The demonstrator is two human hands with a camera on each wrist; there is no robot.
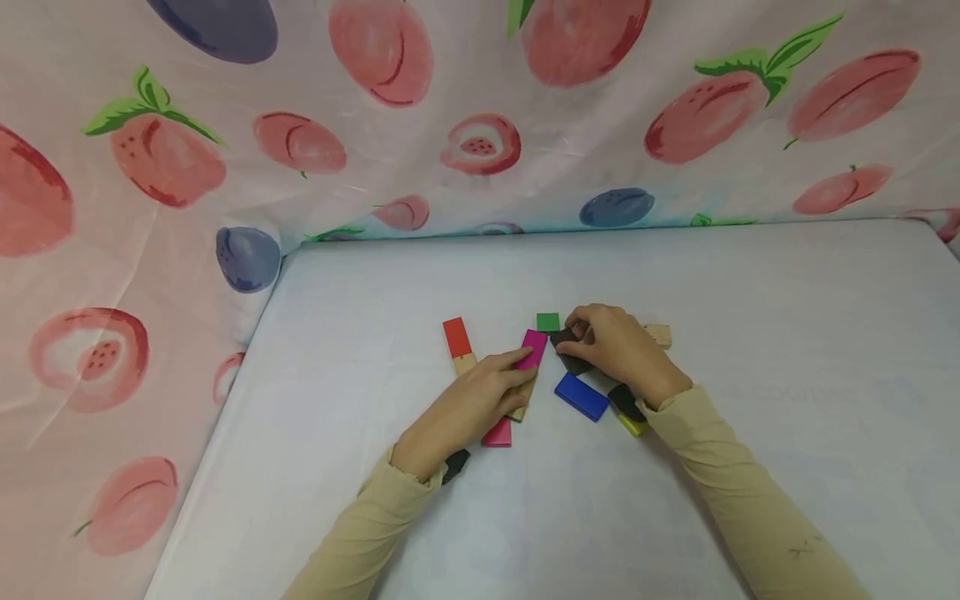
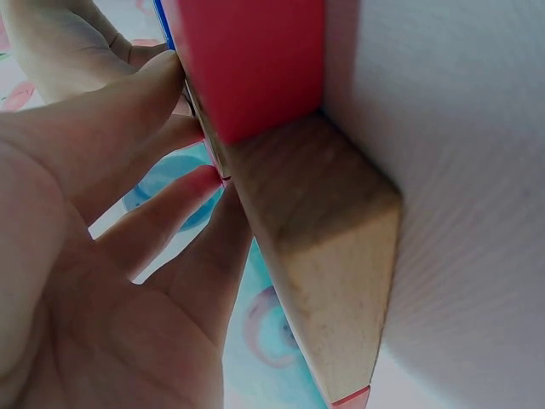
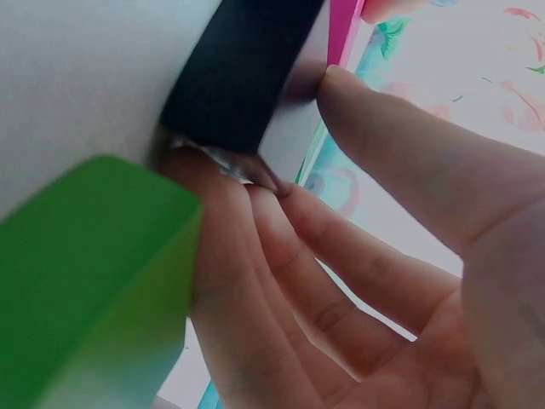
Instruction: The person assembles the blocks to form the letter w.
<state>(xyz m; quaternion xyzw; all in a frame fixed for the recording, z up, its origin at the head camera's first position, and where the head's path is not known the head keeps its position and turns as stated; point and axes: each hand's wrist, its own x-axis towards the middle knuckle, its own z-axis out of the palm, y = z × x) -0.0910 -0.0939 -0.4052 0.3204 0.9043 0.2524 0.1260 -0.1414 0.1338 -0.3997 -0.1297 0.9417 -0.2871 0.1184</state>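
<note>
My left hand [image 1: 472, 404] rests its extended fingers on a magenta block [image 1: 532, 346] and the bare wood block [image 1: 519, 412] that adjoins it. In the left wrist view those fingers lie along the edge of the pieces, behind a red block [image 2: 264, 60] and a wooden block [image 2: 332, 281]. With thumb and fingertips my right hand [image 1: 622, 346] pinches a black block [image 1: 573, 360] just right of the magenta one. The right wrist view has the black block [image 3: 243, 77] between thumb and fingers, low over the white surface.
A green block [image 1: 547, 322] lies behind the black one, a blue block [image 1: 582, 397] in front of it. Further pieces are a red block [image 1: 456, 337], a pink block [image 1: 497, 433], a yellow block [image 1: 632, 425] by the right wrist and a wooden block [image 1: 658, 335].
</note>
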